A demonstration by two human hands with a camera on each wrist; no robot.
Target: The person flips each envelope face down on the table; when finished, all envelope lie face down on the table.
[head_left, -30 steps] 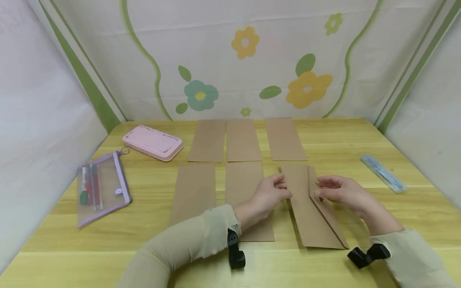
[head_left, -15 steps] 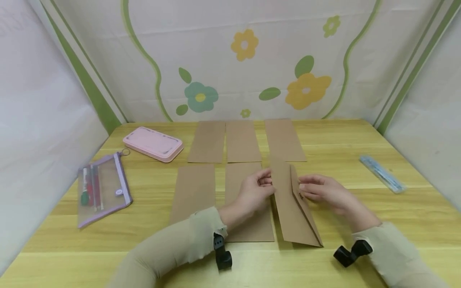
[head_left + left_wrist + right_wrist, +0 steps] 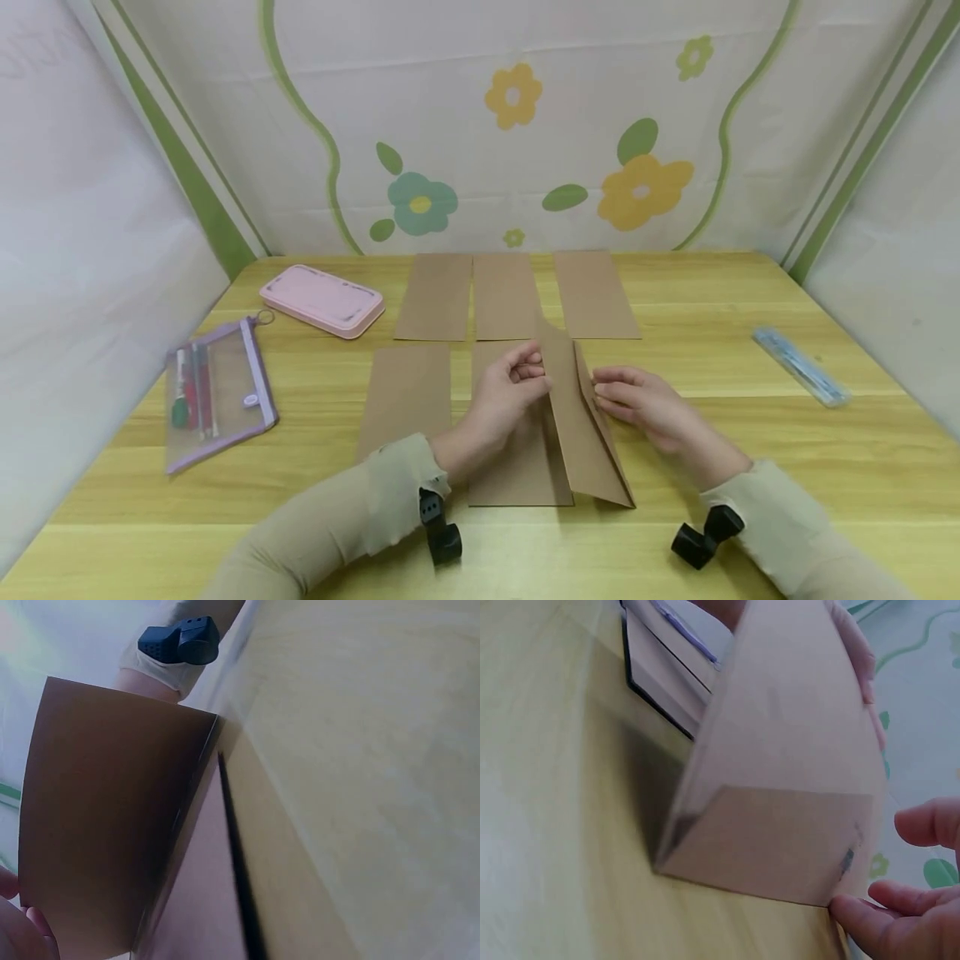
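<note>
In the head view, a brown kraft-paper folder stands partly open and tilted above the table, right of centre. My left hand grips its left edge, thumb at the side facing me. At its right edge, the fingertips of my right hand pinch it. The right wrist view shows the folder's slanted inner pocket with a small dark mark, and my right fingers at its corner. A brown panel fills much of the left wrist view. Another flat brown folder lies partly hidden beneath my left hand.
Several more flat brown pieces, one a front-left folder, lie in rows on the wooden table. To the left are a pink case and a clear purple-edged zip pouch with pens. A slim pale-blue packet lies right.
Both hands have moved left with the folder, from the right of the front row to partly over the middle piece. The folder now stands more steeply tilted.
</note>
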